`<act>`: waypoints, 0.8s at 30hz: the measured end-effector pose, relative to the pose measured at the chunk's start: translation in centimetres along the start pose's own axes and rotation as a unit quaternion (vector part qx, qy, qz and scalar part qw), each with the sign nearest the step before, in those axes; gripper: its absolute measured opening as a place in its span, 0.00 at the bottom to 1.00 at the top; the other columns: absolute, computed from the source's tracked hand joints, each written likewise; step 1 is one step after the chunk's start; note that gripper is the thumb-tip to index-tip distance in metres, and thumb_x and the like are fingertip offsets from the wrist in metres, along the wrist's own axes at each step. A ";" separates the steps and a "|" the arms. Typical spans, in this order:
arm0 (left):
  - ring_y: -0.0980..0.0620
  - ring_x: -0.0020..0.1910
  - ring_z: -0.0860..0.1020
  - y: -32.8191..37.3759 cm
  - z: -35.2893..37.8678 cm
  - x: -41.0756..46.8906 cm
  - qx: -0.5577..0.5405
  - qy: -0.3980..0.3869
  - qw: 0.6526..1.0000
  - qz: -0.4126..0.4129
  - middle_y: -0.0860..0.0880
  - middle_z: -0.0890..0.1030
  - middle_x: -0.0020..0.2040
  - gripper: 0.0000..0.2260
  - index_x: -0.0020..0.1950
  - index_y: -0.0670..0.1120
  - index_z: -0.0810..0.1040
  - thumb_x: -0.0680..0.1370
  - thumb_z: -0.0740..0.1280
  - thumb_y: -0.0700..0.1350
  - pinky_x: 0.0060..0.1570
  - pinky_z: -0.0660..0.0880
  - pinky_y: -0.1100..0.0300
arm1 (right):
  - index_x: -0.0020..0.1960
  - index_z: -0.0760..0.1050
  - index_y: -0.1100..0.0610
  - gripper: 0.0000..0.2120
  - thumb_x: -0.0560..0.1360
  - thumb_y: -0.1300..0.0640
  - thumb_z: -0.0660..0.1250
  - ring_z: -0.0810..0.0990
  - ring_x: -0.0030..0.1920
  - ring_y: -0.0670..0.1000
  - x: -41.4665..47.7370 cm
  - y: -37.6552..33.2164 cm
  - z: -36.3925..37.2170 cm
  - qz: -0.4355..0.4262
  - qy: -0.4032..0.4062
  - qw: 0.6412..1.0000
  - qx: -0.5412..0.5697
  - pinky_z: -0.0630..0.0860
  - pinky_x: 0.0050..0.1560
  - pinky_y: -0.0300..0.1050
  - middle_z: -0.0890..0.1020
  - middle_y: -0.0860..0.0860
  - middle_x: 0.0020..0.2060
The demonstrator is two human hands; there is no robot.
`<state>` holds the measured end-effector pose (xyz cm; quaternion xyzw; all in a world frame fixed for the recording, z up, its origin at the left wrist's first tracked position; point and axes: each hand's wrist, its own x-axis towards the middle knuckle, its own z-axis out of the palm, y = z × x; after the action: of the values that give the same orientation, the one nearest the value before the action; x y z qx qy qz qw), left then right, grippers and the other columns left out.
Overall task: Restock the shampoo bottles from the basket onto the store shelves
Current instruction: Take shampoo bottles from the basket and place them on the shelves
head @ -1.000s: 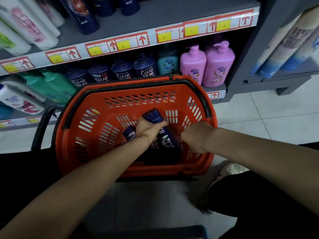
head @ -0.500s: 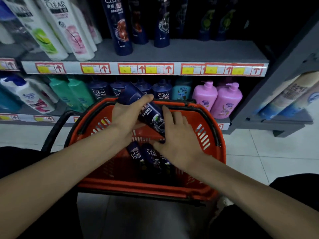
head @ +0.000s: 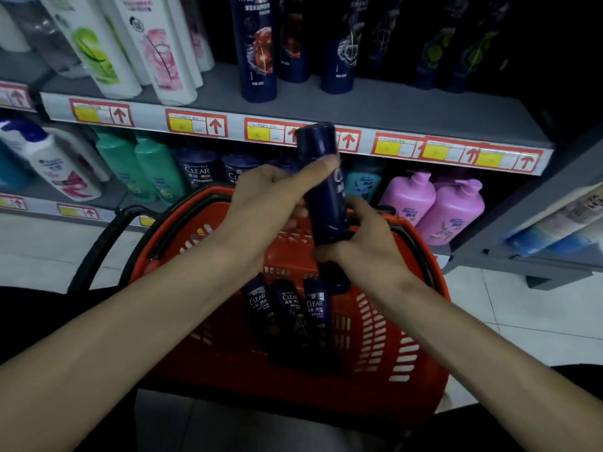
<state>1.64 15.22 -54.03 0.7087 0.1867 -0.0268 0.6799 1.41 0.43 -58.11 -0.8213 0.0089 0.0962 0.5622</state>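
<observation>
A dark blue CLEAR shampoo bottle (head: 321, 190) stands almost upright above the red basket (head: 368, 370), its flat end up. My left hand (head: 261, 207) grips its upper half, thumb across the front. My right hand (head: 368, 246) holds its lower end, and a dark cap shows just below that hand. Three more dark blue CLEAR bottles (head: 287, 308) lie in the basket. The grey upper shelf (head: 408, 106) carries tall dark blue bottles (head: 257, 47). On the lower shelf behind the basket sits a row of short CLEAR bottles (head: 199, 169).
White bottles (head: 153, 47) stand on the upper shelf at left. Green bottles (head: 143, 171) and pink pump bottles (head: 434, 203) fill the lower shelf. Red and yellow price tags (head: 195, 123) line the shelf edge. A second grey rack (head: 538, 230) stands at right on the tiled floor.
Both hands have lifted the dark blue bottle higher out of the basket and turned it from slanted to nearly upright. The camera view has tilted up toward the shelves.
</observation>
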 end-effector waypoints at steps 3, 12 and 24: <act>0.52 0.46 0.87 0.5 -0.2 -0.3 0.013 -0.040 0.999 0.008 0.49 0.88 0.45 0.24 0.54 0.44 0.84 0.73 0.74 0.64 0.54 0.83 0.53 | 0.52 0.79 0.61 0.23 0.57 0.70 0.70 0.83 0.43 0.62 0.2 0.2 -0.1 0.084 -0.053 0.974 0.202 0.80 0.43 0.51 0.85 0.59 0.44; 0.47 0.49 0.87 0.7 -0.7 -0.5 0.012 -0.053 0.998 0.029 0.49 0.87 0.45 0.20 0.50 0.47 0.86 0.77 0.70 0.64 0.57 0.81 0.48 | 0.46 0.71 0.62 0.18 0.56 0.66 0.56 0.71 0.36 0.60 -1.0 -1.6 -1.4 0.120 -0.114 0.910 0.381 0.73 0.40 0.48 0.72 0.60 0.39; 0.57 0.51 0.84 1.4 0.5 -3.6 0.113 -0.129 0.977 0.123 0.51 0.86 0.52 0.06 0.55 0.53 0.85 0.82 0.69 0.51 0.58 0.80 0.54 | 0.64 0.73 0.65 0.28 0.64 0.75 0.69 0.84 0.50 0.57 -1.3 -2.2 -4.5 0.048 -0.008 0.961 0.271 0.82 0.55 0.57 0.85 0.57 0.49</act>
<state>-1.15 13.87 -51.66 0.7892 0.0042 -0.0551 0.6116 1.07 -3.10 -54.31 -0.6358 0.0693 0.1240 0.7587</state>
